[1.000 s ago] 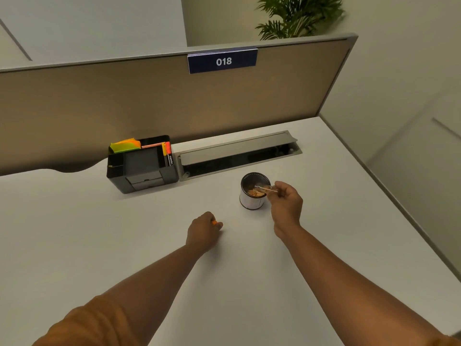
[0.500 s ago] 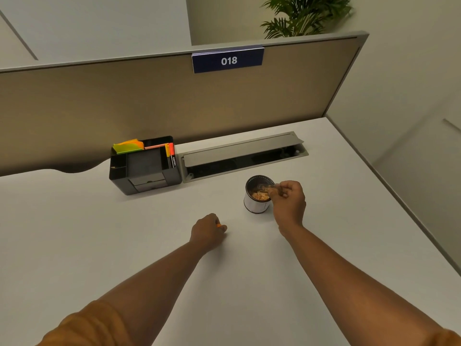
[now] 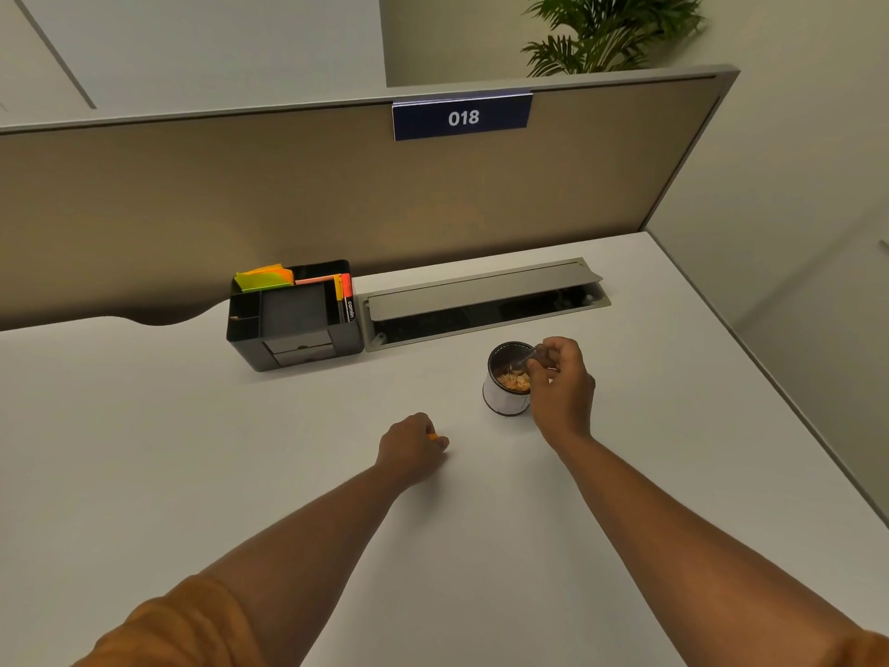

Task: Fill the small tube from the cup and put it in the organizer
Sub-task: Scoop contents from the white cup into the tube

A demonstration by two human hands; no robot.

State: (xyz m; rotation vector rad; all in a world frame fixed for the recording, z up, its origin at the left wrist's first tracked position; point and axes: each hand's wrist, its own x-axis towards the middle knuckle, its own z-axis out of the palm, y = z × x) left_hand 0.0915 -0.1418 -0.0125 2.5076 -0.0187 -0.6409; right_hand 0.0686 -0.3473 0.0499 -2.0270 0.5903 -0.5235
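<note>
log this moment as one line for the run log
stage: filling | right hand: holds small tube tipped into cup | left hand: closed on small orange item, on desk | organizer: tube not yet in

My white desk (image 3: pixel 240 474) runs back to a tan partition (image 3: pixel 288 195) carrying a blue plate (image 3: pixel 463 117) marked 018. A grey cable hatch (image 3: pixel 481 300) sits open along the desk's back edge. Beyond the partition I see pale walls (image 3: pixel 216 40) and a leafy plant (image 3: pixel 611 31).

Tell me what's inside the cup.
The cup holds small orange-tan pieces, with the small clear tube in the right hand dipping into it. The hand covers the cup's right side.
</note>
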